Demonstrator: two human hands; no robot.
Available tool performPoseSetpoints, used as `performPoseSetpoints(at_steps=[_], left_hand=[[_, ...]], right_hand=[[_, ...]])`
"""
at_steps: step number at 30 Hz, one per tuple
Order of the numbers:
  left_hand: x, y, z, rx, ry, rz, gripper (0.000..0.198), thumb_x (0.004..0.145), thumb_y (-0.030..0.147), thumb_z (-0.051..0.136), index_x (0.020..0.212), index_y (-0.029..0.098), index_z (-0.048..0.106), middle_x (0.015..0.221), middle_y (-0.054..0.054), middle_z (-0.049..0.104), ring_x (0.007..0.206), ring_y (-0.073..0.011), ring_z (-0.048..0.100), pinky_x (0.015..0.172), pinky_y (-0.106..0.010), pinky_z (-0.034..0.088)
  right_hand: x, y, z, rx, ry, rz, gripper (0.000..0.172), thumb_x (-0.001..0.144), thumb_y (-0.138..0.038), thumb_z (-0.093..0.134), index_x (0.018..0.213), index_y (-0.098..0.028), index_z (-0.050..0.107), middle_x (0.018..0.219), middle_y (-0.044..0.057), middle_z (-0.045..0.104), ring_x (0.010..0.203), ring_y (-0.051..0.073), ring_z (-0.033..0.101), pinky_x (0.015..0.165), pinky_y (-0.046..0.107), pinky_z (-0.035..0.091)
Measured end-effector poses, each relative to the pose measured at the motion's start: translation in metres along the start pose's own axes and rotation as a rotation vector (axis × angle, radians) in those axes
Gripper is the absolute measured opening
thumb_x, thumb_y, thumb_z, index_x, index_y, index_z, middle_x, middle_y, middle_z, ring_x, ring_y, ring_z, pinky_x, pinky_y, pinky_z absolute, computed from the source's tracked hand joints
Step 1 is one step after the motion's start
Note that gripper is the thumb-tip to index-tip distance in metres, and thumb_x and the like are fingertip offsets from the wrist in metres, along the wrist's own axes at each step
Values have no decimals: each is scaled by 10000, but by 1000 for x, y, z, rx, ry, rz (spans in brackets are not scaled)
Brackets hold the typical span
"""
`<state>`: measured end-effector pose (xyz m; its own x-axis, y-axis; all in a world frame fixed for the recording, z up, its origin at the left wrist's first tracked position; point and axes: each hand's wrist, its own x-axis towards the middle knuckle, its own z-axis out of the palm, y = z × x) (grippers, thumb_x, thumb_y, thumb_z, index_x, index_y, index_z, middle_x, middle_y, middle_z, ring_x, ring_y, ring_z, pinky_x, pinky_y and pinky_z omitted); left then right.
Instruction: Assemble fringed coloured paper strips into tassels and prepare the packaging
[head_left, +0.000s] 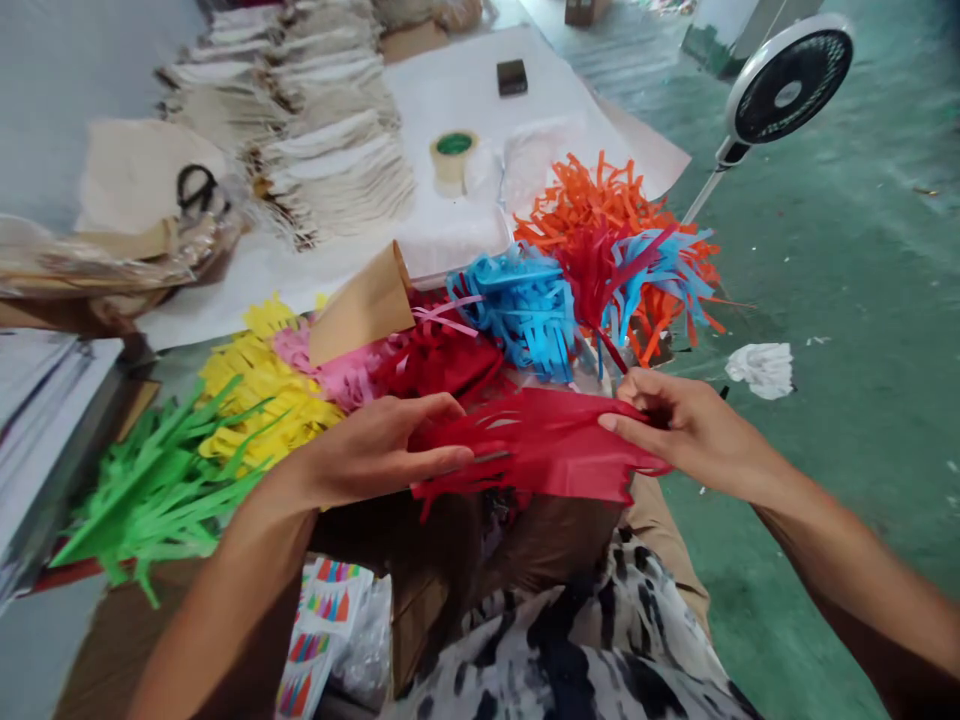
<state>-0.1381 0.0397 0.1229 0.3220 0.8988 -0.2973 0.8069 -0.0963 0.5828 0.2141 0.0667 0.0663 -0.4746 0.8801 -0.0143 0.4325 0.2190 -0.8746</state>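
A red tissue-paper tassel [547, 440], cut into fringe strips, stretches between my two hands above my lap. My left hand [382, 445] has its thumb and fingers closed around the fringe at one end. At the other end my right hand [675, 425] pinches the paper between thumb and fingers. Just behind the paper lie a dark red fringe bundle [442, 355] and a blue fringe bundle [525, 305]. Pink fringe [349, 375], yellow fringe [262, 395] and green fringe [161, 485] spread out to the left of them.
Orange fringe [607, 210] hangs at the table's right corner, close to a fan [787, 95]. Behind stand a tape roll [452, 165], a small dark box [512, 78] and stacked pale bundles [322, 150]. Scissors [196, 188] lie left. Below sits a carton [412, 620] with printed packets [322, 620].
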Motion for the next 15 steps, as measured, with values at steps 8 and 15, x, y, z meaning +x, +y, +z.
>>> performPoseSetpoints(at_steps=[8,15], left_hand=[[10,36,70,467,429,309,636,990,550,632,1494,174,543,1455,-153,663,1360,-313,608,1182,-477,462],[40,33,180,429,493,527,485,1025,218,534,1465,17,566,1506,-194,630,1444,-288,566,1236,-417,475]], right_hand=[[37,33,1,-444,-64,86,266,937,-473,694,992,-232,599,666,-25,615,578,178,560,582,291,362],[11,17,5,-864,56,-192,461,983,-459,629,1340,-168,615,1311,185,701,1176,370,670,957,498,496]])
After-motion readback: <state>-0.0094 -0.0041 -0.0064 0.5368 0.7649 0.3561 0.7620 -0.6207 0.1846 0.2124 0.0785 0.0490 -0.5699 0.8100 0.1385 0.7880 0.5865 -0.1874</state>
